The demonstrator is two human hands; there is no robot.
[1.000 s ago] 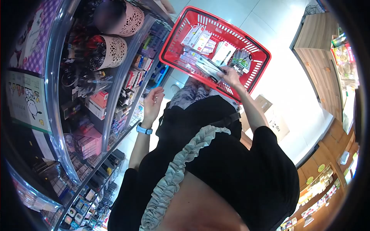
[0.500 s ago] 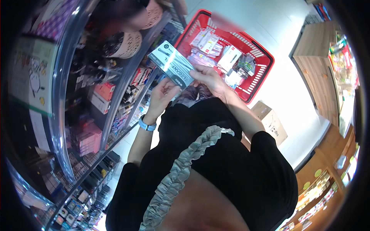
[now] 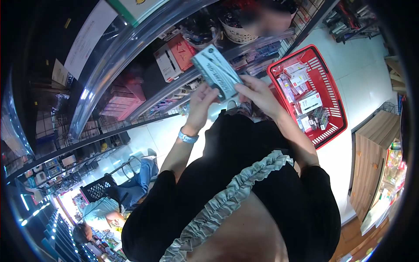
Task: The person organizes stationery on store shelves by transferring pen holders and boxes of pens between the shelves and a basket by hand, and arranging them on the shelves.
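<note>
A teal-and-white pen box (image 3: 217, 72) with a pen pictured on its front is held tilted in front of the shelf. My right hand (image 3: 260, 95) grips its lower right corner, thumb on the front face. My left hand (image 3: 201, 106), with a light blue band on the wrist, holds the lower left end between curled fingers and thumb. Part of the fingers is hidden behind the box. Right of my hands, a red shopping basket (image 3: 341, 115) stands on the floor. White pen boxes (image 3: 310, 103) and several small packs lie inside it.
A shelf (image 3: 144, 105) with clear plastic edging runs along the left, carrying white and red boxes (image 3: 180, 51) and a white woven basket (image 3: 238, 34). Wooden display units (image 3: 371, 153) stand at right. Further back at lower left, a person (image 3: 102, 212) is near a black basket (image 3: 97, 187).
My view has swung toward the shelf, so the red basket appears further right and the other person comes into view. Both hands stay on the pen box.
</note>
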